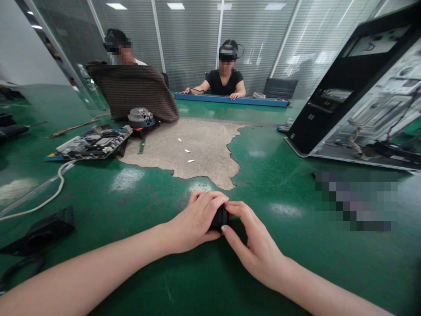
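Note:
A small black boxy object (219,217) rests on or just above the green table, between my two hands. Its exact kind does not show. My left hand (200,219) wraps over its left side and top, with the thumb low at the near edge. From the right, my right hand (253,245) pinches it, the index finger at the top corner and the thumb at the bottom. Most of the object is hidden by my left fingers.
A circuit board (95,142) and a metal-topped fan part (141,117) lie at the left. An open computer case (329,87) stands at the right. A bare patch (204,145) breaks the green table covering. Two people sit across, one with hands on a blue bar (256,101).

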Demonstrator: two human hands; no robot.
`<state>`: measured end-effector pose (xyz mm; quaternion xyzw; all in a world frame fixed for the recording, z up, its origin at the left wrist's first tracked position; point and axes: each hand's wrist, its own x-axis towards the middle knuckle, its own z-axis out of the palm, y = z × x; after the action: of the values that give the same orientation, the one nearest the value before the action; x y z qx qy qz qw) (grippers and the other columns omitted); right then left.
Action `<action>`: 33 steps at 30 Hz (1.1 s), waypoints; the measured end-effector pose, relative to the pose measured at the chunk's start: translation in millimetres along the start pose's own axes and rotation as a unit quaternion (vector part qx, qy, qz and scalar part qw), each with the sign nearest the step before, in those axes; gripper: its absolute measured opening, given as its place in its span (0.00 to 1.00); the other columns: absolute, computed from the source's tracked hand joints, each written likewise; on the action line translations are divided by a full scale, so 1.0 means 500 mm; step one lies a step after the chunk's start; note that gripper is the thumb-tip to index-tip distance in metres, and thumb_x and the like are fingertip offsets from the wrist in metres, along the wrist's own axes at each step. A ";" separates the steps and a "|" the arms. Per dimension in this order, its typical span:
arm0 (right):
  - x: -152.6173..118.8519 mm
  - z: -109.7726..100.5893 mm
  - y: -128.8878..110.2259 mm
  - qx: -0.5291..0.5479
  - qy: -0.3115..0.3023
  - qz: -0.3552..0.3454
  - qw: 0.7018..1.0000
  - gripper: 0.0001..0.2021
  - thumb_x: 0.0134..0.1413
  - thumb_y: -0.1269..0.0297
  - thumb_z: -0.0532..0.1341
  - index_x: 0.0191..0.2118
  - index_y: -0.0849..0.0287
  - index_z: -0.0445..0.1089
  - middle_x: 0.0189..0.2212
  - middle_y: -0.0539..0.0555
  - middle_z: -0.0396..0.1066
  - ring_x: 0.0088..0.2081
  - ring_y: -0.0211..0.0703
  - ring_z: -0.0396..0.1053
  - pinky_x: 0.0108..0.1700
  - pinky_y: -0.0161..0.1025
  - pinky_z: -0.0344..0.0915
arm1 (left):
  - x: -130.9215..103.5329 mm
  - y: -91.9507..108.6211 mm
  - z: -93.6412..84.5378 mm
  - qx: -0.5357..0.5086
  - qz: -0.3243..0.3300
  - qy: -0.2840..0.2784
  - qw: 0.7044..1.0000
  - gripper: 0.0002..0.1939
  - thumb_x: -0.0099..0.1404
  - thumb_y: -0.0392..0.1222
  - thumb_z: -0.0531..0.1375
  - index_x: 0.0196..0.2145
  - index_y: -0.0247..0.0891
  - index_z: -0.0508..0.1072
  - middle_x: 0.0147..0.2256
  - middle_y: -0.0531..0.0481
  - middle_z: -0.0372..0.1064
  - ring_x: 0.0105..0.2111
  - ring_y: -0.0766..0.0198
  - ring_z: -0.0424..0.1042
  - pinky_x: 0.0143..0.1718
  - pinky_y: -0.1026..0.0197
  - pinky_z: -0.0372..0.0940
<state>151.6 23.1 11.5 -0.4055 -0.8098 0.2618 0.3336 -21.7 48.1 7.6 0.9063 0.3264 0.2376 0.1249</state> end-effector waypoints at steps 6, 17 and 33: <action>0.002 0.005 0.005 0.045 0.038 -0.018 0.998 0.06 0.53 0.71 0.51 0.37 0.56 0.59 0.42 0.56 0.60 0.43 0.43 0.62 0.43 0.43 0.63 | 0.000 0.002 0.001 0.000 0.001 0.009 1.000 0.30 0.56 0.38 0.56 0.52 0.40 0.45 0.49 0.42 0.56 0.49 0.56 0.55 0.47 0.50 0.50; 0.004 0.004 0.001 0.083 0.008 0.032 0.996 0.10 0.54 0.70 0.51 0.43 0.57 0.57 0.40 0.55 0.61 0.41 0.42 0.62 0.44 0.43 0.63 | 0.001 0.001 -0.001 0.000 0.001 0.001 1.000 0.30 0.55 0.36 0.57 0.52 0.39 0.45 0.49 0.42 0.55 0.49 0.56 0.55 0.47 0.51 0.49; 0.011 0.005 0.005 0.122 -0.008 0.068 0.990 0.07 0.55 0.69 0.49 0.41 0.57 0.57 0.35 0.53 0.63 0.37 0.39 0.64 0.40 0.39 0.63 | 0.001 0.002 -0.002 0.007 0.003 -0.002 1.000 0.30 0.56 0.38 0.57 0.51 0.39 0.45 0.49 0.42 0.55 0.49 0.56 0.55 0.47 0.51 0.49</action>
<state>148.5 28.8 10.0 -0.4135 -0.7449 0.3842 0.3558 -21.1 47.6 9.0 0.9086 0.3251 0.2336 0.1188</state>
